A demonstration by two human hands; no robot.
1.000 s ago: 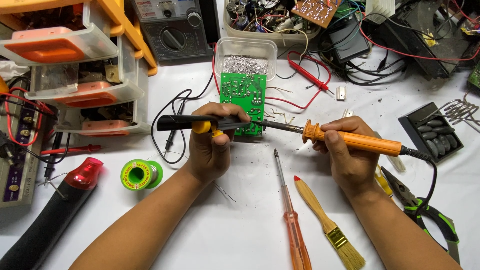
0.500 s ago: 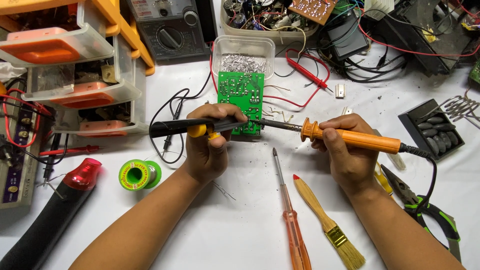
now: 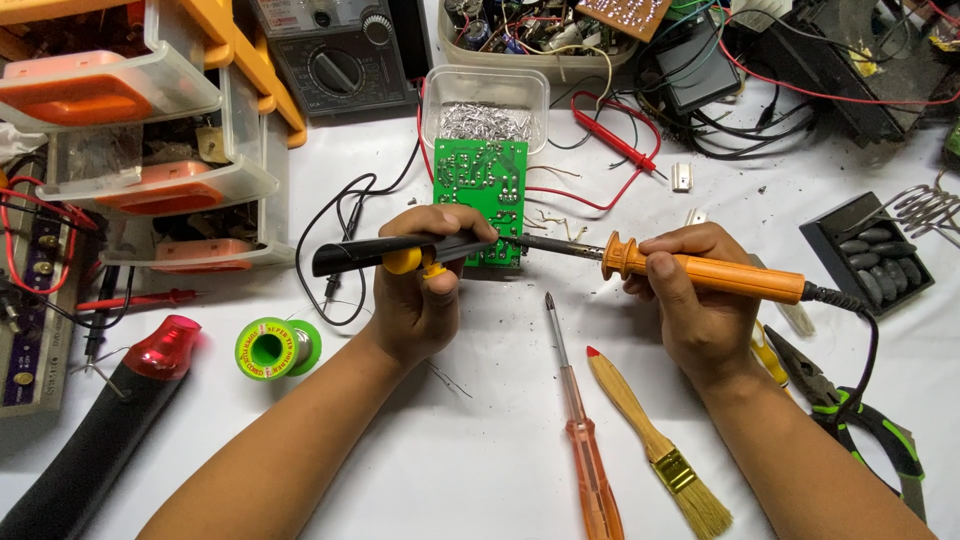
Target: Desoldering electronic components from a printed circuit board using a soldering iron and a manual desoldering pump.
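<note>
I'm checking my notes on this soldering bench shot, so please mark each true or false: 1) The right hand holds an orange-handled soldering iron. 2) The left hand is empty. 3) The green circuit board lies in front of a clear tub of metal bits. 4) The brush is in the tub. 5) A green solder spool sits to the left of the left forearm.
1) True: the right hand grips the orange-handled soldering iron.
2) False: the left hand holds a black tool with a yellow button.
3) True: the green circuit board lies just before the clear tub.
4) False: the brush lies on the table beside the orange screwdriver.
5) True: the solder spool is there.
</note>
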